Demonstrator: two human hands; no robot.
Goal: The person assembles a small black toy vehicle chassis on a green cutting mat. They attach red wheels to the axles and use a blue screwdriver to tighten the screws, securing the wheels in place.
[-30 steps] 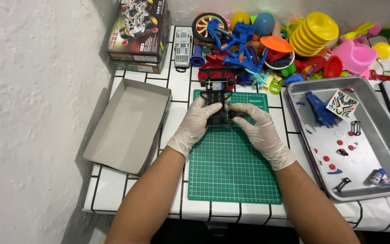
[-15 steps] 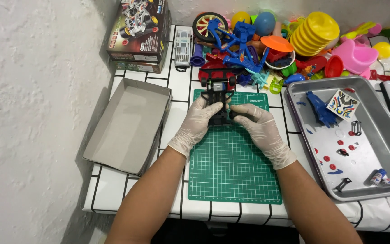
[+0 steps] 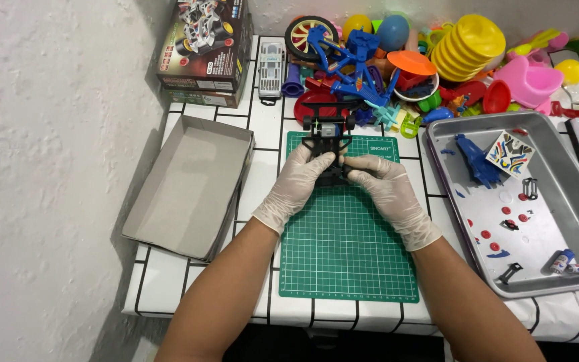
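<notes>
1. Left hand (image 3: 297,185) and right hand (image 3: 384,188), both gloved, pinch the black toy-car chassis (image 3: 328,149) between them, over the green cutting mat (image 3: 346,248).
2. It looks light, stiff and slightly brittle: best gripped by its side rails, clear of the wheels.

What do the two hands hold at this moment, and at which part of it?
Both the left hand and the right hand hold a black toy car chassis by its near end, over the green cutting mat.

Cutting mat (image 3: 346,248) lies between open box (image 3: 185,184) left and tray (image 3: 551,221) right
</notes>
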